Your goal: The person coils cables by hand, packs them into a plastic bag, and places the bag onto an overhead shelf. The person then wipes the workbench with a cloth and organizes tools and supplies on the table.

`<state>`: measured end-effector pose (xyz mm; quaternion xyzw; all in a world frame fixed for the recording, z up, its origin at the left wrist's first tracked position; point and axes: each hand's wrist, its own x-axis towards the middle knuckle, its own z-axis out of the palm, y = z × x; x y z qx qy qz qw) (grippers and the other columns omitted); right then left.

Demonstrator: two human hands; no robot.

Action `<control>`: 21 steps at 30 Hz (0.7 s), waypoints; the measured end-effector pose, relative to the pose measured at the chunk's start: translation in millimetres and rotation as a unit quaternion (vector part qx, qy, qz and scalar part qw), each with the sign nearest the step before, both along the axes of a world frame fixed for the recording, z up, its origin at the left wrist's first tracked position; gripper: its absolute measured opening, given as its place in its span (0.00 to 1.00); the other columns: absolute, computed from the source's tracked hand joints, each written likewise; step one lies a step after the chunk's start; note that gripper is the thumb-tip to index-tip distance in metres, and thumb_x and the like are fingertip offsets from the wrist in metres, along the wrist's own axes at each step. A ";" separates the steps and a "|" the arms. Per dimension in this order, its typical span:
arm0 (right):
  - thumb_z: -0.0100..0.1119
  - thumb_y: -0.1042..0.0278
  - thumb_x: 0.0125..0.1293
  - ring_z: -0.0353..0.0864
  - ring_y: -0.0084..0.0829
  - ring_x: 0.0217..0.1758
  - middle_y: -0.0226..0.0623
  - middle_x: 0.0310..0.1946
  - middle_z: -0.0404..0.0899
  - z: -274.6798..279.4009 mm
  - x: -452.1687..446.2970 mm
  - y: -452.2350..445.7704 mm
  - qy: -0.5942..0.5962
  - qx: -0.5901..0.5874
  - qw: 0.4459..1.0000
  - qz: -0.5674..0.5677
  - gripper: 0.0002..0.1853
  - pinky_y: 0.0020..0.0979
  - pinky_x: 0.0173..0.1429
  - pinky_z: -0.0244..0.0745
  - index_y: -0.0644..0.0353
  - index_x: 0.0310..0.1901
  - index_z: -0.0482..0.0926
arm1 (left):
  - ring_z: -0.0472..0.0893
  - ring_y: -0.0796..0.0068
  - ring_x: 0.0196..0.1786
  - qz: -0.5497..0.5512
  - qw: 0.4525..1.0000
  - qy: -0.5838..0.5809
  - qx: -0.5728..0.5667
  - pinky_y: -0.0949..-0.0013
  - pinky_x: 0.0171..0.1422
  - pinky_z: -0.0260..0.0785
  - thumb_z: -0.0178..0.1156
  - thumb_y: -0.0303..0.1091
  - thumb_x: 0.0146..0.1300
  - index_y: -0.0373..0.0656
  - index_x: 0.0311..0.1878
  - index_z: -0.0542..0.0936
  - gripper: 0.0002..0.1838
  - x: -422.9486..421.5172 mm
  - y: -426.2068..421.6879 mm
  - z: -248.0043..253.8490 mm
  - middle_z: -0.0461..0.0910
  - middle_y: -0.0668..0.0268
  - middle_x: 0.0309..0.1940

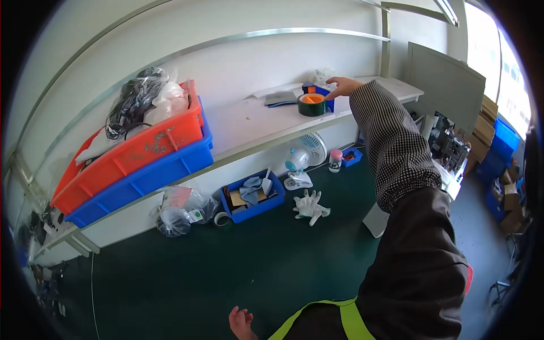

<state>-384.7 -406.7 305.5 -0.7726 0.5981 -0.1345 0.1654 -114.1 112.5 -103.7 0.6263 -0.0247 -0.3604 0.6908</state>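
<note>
My right hand (pixel 342 87) reaches over the white shelf (pixel 243 124), its fingers apart above a small blue bin (pixel 324 92); nothing shows between them. Just left of that bin stands a dark green roll of tape (pixel 312 105) with an orange core. A grey flat packet (pixel 281 98) lies left of the tape, and a clear plastic bag (pixel 324 77) sits behind the bin. Low in the view, my left hand (pixel 242 323) hovers above the dark green surface, fingers loosely bent and apart, holding nothing.
A red crate (pixel 136 148) with cables and bags rests in a blue crate (pixel 141 182) at left. Beneath the shelf are plastic bags (pixel 184 209), a blue tray (pixel 255 207) with cloths, white gloves (pixel 310 207), a fan (pixel 303 156) and a pink-lidded jar (pixel 335 161).
</note>
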 end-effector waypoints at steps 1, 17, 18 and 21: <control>0.65 0.55 0.48 0.58 0.41 0.64 0.44 0.59 0.62 -9.7 -3.1 -6.1 -0.033 -0.015 0.999 0.029 0.35 0.41 0.66 0.56 0.58 0.58 0.66 | 0.74 0.72 0.37 -0.007 1.000 -0.004 -0.009 0.73 0.44 0.68 0.53 0.30 0.61 0.41 0.52 0.71 0.16 -6.5 -3.8 5.3 0.75 0.60 0.40; 0.65 0.67 0.50 0.70 0.38 0.48 0.43 0.54 0.63 -17.7 74.4 54.2 -0.198 -0.375 0.892 0.159 0.19 0.29 0.52 0.69 0.71 0.41 0.76 | 0.73 0.58 0.45 -0.066 0.929 -0.261 0.255 0.59 0.54 0.65 0.55 0.33 0.55 0.37 0.53 0.68 0.21 -17.4 33.6 -93.2 0.71 0.54 0.47; 0.64 0.67 0.51 0.70 0.38 0.49 0.43 0.55 0.62 1.9 91.1 83.8 -0.202 -0.372 0.884 0.198 0.19 0.29 0.53 0.69 0.70 0.42 0.76 | 0.72 0.56 0.46 -0.074 0.887 -0.325 0.320 0.58 0.55 0.64 0.56 0.35 0.54 0.37 0.52 0.69 0.22 -14.2 42.5 -115.0 0.72 0.54 0.46; 0.63 0.67 0.53 0.70 0.39 0.51 0.43 0.56 0.62 47.9 156.1 137.0 -0.203 -0.374 0.841 0.334 0.20 0.31 0.56 0.69 0.69 0.46 0.74 | 0.71 0.52 0.49 -0.019 0.786 -0.470 0.402 0.56 0.58 0.62 0.57 0.38 0.54 0.37 0.52 0.70 0.23 -10.0 57.8 -157.1 0.72 0.54 0.47</control>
